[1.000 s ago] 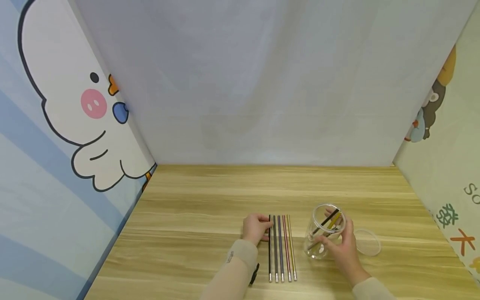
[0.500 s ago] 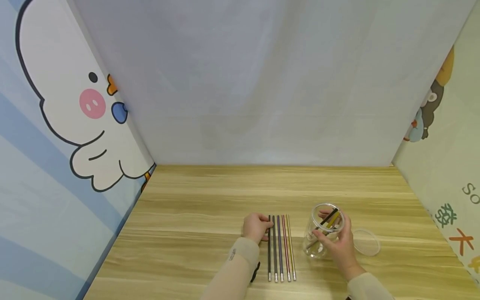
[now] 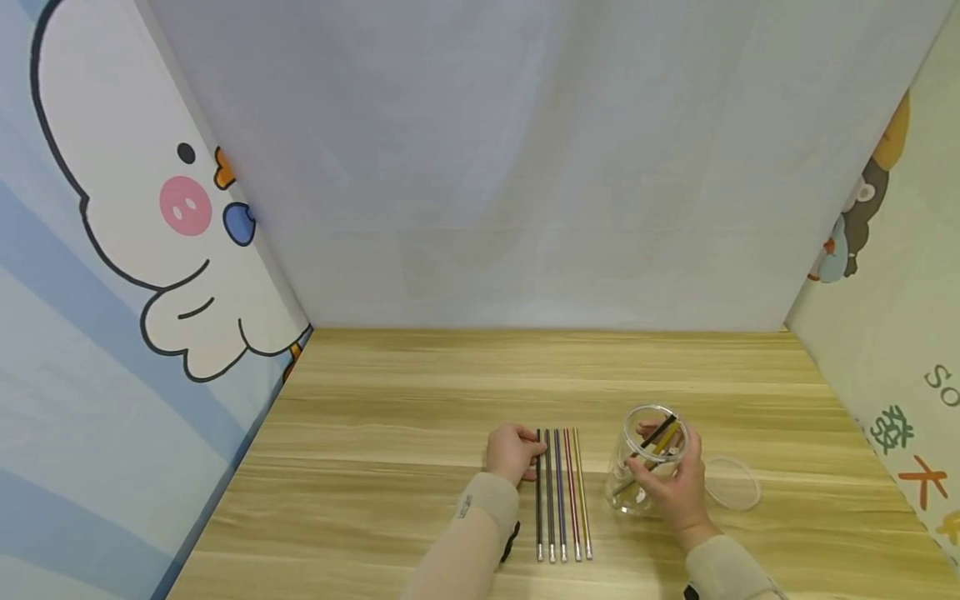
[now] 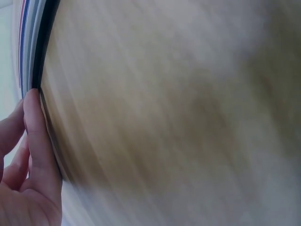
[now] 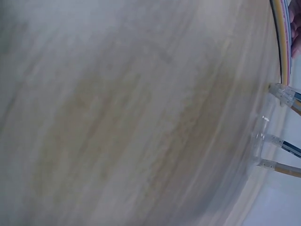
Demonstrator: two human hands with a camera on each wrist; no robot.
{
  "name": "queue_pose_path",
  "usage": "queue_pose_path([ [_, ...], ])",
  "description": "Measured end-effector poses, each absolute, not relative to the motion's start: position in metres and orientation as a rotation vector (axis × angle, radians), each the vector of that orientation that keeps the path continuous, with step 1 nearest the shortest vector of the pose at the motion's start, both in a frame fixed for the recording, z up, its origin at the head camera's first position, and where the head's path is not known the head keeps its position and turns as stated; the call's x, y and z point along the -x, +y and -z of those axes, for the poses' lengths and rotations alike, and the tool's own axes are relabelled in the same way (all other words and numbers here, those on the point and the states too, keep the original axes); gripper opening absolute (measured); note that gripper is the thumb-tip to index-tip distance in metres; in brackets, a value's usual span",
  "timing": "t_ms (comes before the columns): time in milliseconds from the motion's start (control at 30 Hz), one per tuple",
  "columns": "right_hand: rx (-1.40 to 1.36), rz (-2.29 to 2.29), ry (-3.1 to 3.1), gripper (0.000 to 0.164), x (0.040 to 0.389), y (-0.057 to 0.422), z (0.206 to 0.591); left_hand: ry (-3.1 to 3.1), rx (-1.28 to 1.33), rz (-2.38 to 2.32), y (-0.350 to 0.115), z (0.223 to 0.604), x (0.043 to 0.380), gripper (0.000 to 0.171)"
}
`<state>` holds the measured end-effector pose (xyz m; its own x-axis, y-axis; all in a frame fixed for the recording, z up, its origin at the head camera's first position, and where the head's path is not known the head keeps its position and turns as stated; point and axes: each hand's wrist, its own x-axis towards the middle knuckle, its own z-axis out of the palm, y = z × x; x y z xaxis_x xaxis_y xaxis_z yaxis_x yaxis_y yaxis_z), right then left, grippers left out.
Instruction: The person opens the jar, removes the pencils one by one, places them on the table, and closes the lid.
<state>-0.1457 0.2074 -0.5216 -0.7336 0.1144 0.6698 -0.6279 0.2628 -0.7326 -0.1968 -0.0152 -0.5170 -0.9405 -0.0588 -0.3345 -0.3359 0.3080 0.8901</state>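
Note:
Several slim pencils lie side by side on the table in the head view, eraser ends toward me: black, grey, blue, red and yellow. My left hand (image 3: 513, 452) is at the far end of the leftmost black pencil (image 3: 538, 500), its fingertips over the pencil and its thumb beside it. In the left wrist view the fingers (image 4: 35, 117) pinch at the dark pencil's end. My right hand (image 3: 678, 487) grips a clear jar (image 3: 626, 458) round its side. Inside lean a black pencil (image 3: 660, 432), a yellow pencil (image 3: 666, 442) and others, eraser ends (image 5: 265, 164) at the bottom.
A translucent round lid (image 3: 733, 483) lies flat to the right of the jar. The wood-grain table (image 3: 375, 417) ends at a pale back curtain (image 3: 480, 208), with printed cartoon panels (image 3: 112, 208) on both sides.
My right hand and the jar have shifted very slightly left, and the right hand's fingers have settled round the jar. The left hand and the row of pencils stay nearly still.

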Motion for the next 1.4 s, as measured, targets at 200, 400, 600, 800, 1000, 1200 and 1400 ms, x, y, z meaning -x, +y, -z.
queue_pose_path([
  [200,-0.515,-1.489,-1.849,0.072,0.143,0.2,0.508,2.318,0.366,-1.692,-0.015,0.517,0.197,0.017],
  [400,-0.534,-1.467,-1.831,0.068,0.136,0.192,0.49,2.312,0.376,-1.693,-0.017,0.521,0.199,0.018],
  [600,-0.54,-1.445,-1.829,0.069,0.136,0.192,0.491,2.345,0.365,-1.655,-0.02,0.526,0.2,0.018],
  [800,-0.537,-1.436,-1.829,0.068,0.137,0.191,0.49,2.337,0.358,-1.654,-0.021,0.528,0.201,0.018],
  [1000,-0.516,-1.432,-1.836,0.067,0.136,0.19,0.49,2.34,0.342,-1.654,-0.02,0.53,0.202,0.018],
  [1200,-0.499,-1.431,-1.837,0.069,0.14,0.194,0.503,2.334,0.344,-1.649,-0.02,0.53,0.2,0.019],
  [1400,-0.5,-1.418,-1.834,0.073,0.147,0.199,0.52,2.324,0.338,-1.651,-0.023,0.528,0.201,0.019],
])
